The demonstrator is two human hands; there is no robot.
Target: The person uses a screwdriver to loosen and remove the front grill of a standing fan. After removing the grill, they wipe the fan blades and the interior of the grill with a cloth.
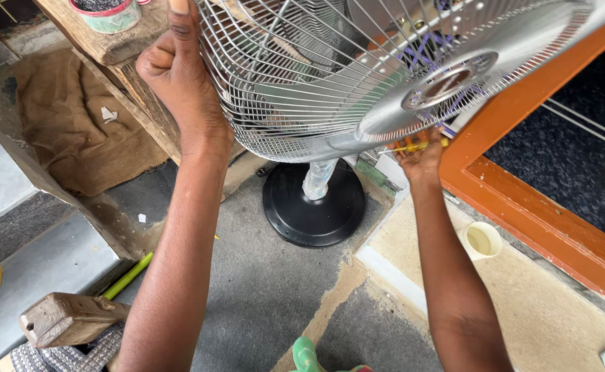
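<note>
Fig.: standing fan w/ wire guard [330,76] held tilted toward the camera, centre-top of view, above its round black base [314,207] on the grey floor; the pole betw. guard and base is wrapped in clear plastic [316,180]. Left hand [178,76] is clenched on the guard's left rim, thumb up, steadying it. Right hand [421,160] is closed round a yellow-handled screwdriver [413,147] at the guard's lower right edge, just below the silver centre disc [447,84]; the tip is hidden behind the rim, so what it engages cannot be told. Technique (judgement): keep the left grip firm so the guard does not turn, hold the driver square to the fastener, press in before twisting, and keep fingers out of the wire gaps; the base should sit flat, as the head leans well off the pole axis. Surroundings: orange-painted frame [537,186] w/ dark speckled panel at right; a pale cup [482,240] on the tan mat near the right forearm; brown sacking [75,117] and a rough wooden bench [109,41] at upper left, bearing a green-and-red-rimmed tub [109,17]; a wood block [68,318] and a green stick [129,275] at lower left. Packages, labels, signs: none legible; the tub shows no readable label, and the small white scrap on the sacking is blank.
</note>
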